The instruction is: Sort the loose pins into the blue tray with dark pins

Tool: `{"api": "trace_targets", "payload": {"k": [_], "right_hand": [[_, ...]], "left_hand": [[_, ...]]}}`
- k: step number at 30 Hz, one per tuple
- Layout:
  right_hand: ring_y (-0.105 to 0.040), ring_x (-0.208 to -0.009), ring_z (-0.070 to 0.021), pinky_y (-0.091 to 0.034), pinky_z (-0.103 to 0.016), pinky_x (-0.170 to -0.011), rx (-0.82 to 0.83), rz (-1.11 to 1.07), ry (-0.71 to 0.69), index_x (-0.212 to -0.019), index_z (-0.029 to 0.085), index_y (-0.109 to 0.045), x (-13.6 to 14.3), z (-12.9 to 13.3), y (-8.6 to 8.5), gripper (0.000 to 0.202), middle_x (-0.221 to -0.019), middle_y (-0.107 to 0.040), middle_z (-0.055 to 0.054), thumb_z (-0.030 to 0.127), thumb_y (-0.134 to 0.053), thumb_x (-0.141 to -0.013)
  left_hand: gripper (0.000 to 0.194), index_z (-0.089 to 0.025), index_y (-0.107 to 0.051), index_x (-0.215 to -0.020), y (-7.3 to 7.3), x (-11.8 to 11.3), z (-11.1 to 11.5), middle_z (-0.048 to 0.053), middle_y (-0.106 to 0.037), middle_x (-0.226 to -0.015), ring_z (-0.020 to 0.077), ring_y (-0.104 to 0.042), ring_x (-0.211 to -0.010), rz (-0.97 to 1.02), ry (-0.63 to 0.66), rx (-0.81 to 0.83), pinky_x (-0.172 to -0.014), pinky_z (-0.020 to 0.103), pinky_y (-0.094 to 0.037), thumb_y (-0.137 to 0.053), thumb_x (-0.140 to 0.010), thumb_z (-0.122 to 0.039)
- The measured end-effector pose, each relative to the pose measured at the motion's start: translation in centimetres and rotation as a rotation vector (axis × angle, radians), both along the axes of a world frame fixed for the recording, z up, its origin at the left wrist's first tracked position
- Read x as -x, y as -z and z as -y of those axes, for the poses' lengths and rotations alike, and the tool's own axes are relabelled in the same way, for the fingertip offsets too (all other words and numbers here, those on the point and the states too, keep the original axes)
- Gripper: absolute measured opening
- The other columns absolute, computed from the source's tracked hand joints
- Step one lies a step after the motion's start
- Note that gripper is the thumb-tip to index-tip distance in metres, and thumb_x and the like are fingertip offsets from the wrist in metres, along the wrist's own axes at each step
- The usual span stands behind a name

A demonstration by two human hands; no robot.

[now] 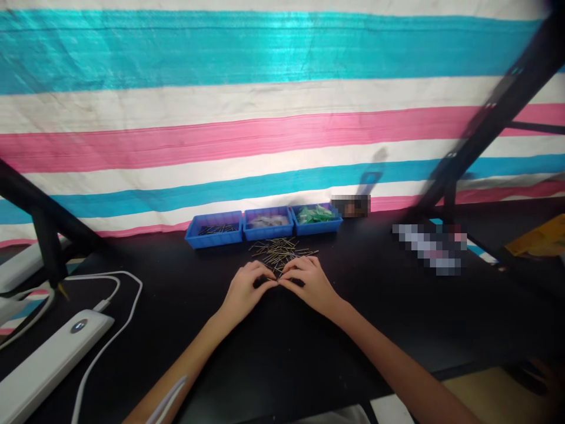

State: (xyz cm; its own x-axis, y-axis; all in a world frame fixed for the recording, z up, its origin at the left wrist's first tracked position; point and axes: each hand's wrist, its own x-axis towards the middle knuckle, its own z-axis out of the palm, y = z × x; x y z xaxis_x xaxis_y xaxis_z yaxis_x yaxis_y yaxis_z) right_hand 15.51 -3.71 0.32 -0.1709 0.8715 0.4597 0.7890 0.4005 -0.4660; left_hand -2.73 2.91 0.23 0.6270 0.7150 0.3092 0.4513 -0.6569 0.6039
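Observation:
My left hand [250, 288] and my right hand [311, 282] meet over the black table, thumbs and fingers closed in a pinch with the tips almost touching. Whatever is between the fingertips is too small to make out. Just beyond the fingers lies a loose pile of thin metal rods [280, 250], brass-coloured and dark, like long screws or drill bits. Behind the pile, three blue bins stand in a row. The left bin [215, 240] holds similar dark thin pieces, the middle bin [269, 233] whitish clear pieces, and the right bin [318, 226] green plastic packets.
To the left, a white power strip [57, 359] lies with a white cable [132, 312] looping over the table [273, 365]. Black slanted frame bars [485, 129] rise at both sides. A striped sheet [265, 141] hangs behind. A yellow item [536, 237] lies far right.

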Motion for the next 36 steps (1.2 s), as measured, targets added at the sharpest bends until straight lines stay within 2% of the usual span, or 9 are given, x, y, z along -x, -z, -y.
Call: {"api": "trace_targets", "payload": {"k": [5,12,17,22,27,36], "right_hand": [[-0.056,-0.088,-0.0154,-0.034,-0.035,-0.082,-0.01,-0.039,0.016,-0.077,0.025,-0.066,0.13,0.05,-0.21,0.012,-0.091,-0.064,0.0,0.031,-0.057,-0.082],[-0.057,-0.093,-0.0169,-0.034,-0.035,-0.084,-0.028,-0.112,0.04,-0.087,0.025,-0.064,0.28,0.06,-0.31,0.01,-0.094,-0.064,-0.001,0.03,-0.057,-0.082],[-0.057,-0.09,-0.0176,-0.036,-0.035,-0.083,-0.039,-0.191,0.092,-0.085,0.024,-0.062,0.33,-0.05,-0.39,0.009,-0.089,-0.064,-0.001,0.03,-0.057,-0.081],[-0.058,-0.087,-0.0176,-0.038,-0.034,-0.081,-0.017,-0.225,0.102,-0.091,0.024,-0.061,0.28,-0.15,-0.29,0.014,-0.089,-0.064,-0.001,0.031,-0.058,-0.08],[-0.057,-0.09,-0.0172,-0.037,-0.035,-0.084,-0.034,-0.24,0.046,-0.082,0.024,-0.063,0.42,-0.14,-0.04,0.007,-0.089,-0.063,-0.001,0.028,-0.056,-0.082],[-0.058,-0.09,-0.0173,-0.038,-0.035,-0.083,-0.071,-0.242,0.075,-0.077,0.022,-0.062,0.01,-0.09,-0.76,0.004,-0.09,-0.062,-0.002,0.024,-0.059,-0.077]], "left_hand": [[0.014,-0.021,-0.063,-0.081,-0.25,-0.17,0.33,0.002,-0.06,-0.08,0.0144,-0.051,-0.071,0.13,-0.083,0.036,-0.066,0.027,-0.041,-0.058,-0.078,-0.034],[0.014,-0.02,-0.064,-0.075,-0.7,-0.41,0.73,0.002,-0.059,-0.077,0.0138,-0.052,-0.069,0.183,-0.089,0.071,-0.061,0.025,-0.041,-0.061,-0.076,-0.033],[0.016,-0.019,-0.065,-0.074,-0.97,-0.46,0.77,0.003,-0.058,-0.077,0.0138,-0.053,-0.07,0.228,-0.056,0.133,-0.059,0.024,-0.041,-0.059,-0.077,-0.034],[0.017,-0.02,-0.066,-0.075,-0.72,-0.49,0.74,0.003,-0.059,-0.078,0.0138,-0.054,-0.071,0.225,-0.019,0.152,-0.06,0.025,-0.042,-0.059,-0.077,-0.035],[0.015,-0.02,-0.067,-0.075,-0.65,-0.58,0.83,0.002,-0.059,-0.077,0.0133,-0.053,-0.07,0.224,0.004,0.149,-0.059,0.024,-0.041,-0.061,-0.076,-0.034],[0.015,-0.02,-0.064,-0.083,-0.9,-0.41,0.91,0.002,-0.057,-0.077,0.0118,-0.049,-0.066,0.246,-0.002,0.153,-0.059,0.024,-0.038,-0.06,-0.076,-0.033]]}}
